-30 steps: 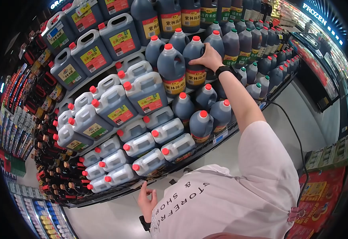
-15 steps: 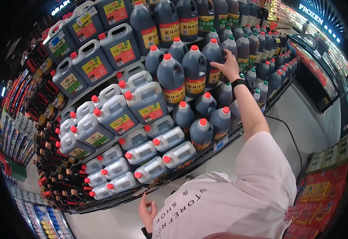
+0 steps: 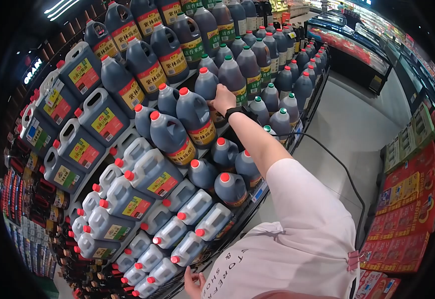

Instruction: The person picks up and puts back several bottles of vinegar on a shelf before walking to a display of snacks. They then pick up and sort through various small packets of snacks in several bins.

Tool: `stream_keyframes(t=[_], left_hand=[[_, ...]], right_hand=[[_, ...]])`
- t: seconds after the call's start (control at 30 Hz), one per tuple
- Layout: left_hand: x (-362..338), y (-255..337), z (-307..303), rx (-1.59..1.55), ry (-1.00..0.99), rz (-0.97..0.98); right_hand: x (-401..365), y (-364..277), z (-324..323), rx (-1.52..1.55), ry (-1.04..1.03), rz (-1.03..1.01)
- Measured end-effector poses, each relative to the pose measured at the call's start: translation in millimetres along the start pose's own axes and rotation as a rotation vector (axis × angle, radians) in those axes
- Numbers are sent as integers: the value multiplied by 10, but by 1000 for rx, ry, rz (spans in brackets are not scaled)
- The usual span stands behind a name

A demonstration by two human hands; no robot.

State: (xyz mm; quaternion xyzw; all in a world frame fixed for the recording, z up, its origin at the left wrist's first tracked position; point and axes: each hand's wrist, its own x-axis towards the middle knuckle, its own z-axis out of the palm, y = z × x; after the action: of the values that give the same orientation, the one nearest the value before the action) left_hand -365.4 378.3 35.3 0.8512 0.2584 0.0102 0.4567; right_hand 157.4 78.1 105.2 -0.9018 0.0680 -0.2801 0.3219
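Observation:
My right hand (image 3: 224, 101) is closed against the right side of a dark vinegar bottle (image 3: 206, 83) with a red cap. The fingers curl at its handle side, and the fingertips are partly hidden. This bottle stands upright on the shelf, behind another red-capped vinegar bottle (image 3: 195, 115) with a yellow and red label. To the right are green-capped bottles (image 3: 232, 74). Low in the view, my left hand (image 3: 193, 283) hangs near the bottom shelf, its fingers loosely bent and apart, holding nothing.
Large square-handled jugs (image 3: 103, 119) fill the tiers at left, and pale-looking jugs (image 3: 192, 207) lie on the lower tier. A black cable (image 3: 342, 164) curves over the floor. Red cartons (image 3: 401, 214) are stacked at right. A freezer case (image 3: 349, 52) stands behind.
The view has turned, so the shelves sit further left and lower. My right hand, spread beside the red-capped vinegar bottle before, is now closed on it. My left hand stays low.

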Motion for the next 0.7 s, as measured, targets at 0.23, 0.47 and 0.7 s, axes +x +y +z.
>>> stream_keyframes(t=[0.23, 0.47, 0.7], left_hand=[[32, -175, 109, -166, 106, 63], [150, -609, 164, -14, 122, 175], [121, -184, 161, -13, 145, 126]], right_hand=[[139, 92, 61, 1, -81, -117], [301, 190, 42, 64, -219, -190], [534, 108, -167, 201, -231, -95]])
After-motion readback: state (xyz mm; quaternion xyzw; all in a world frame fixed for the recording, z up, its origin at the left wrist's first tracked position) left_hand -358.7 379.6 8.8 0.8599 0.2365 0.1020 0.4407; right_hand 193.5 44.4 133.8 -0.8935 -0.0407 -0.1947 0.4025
